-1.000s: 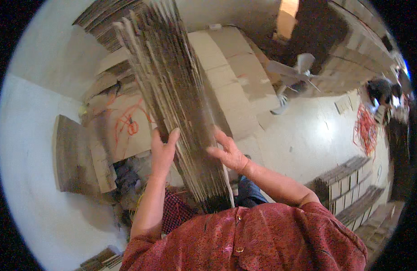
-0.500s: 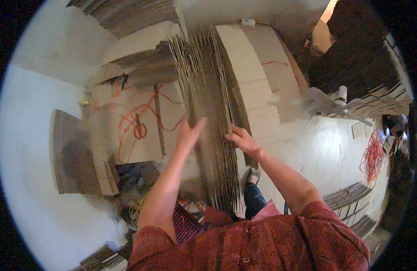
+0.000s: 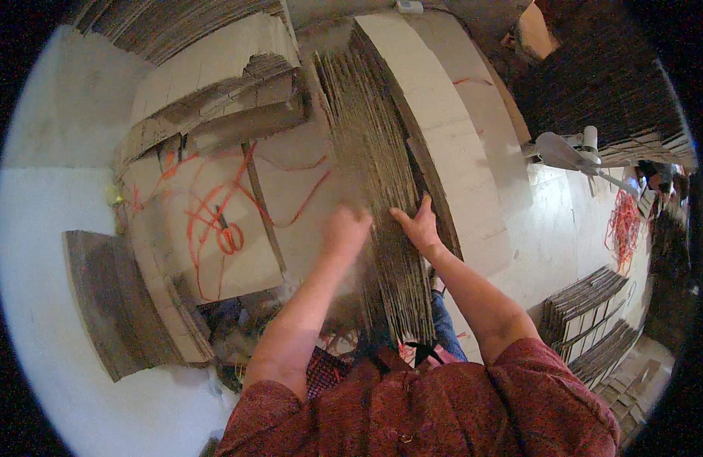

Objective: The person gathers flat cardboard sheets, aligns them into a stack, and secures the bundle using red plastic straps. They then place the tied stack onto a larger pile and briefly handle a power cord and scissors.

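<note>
A thick bundle of flat cardboard sheets (image 3: 382,160) stands on edge in front of me, its many thin edges facing up, leaning slightly. My right hand (image 3: 418,227) is at its right side, thumb and fingers spread apart, the thumb tip against the sheet edges. On the other side, my left hand (image 3: 348,228) is blurred by motion close to the bundle's left face. Its fingers are too smeared to read. Left of it, orange-handled scissors (image 3: 229,238) and loose orange strapping (image 3: 241,186) lie on a pale cardboard surface (image 3: 241,274).
Cardboard stacks stand at the far left (image 3: 237,91), the near left (image 3: 119,297) and along the right of the bundle (image 3: 435,99). A fan (image 3: 568,152) is at the right, with an orange strapping tangle (image 3: 623,232) beyond. More cardboard (image 3: 587,312) lies on the floor.
The bundle has shifted right in view, closer to the long stack there, and both hands have moved right with it. My right hand has loosened, its fingers now spread.
</note>
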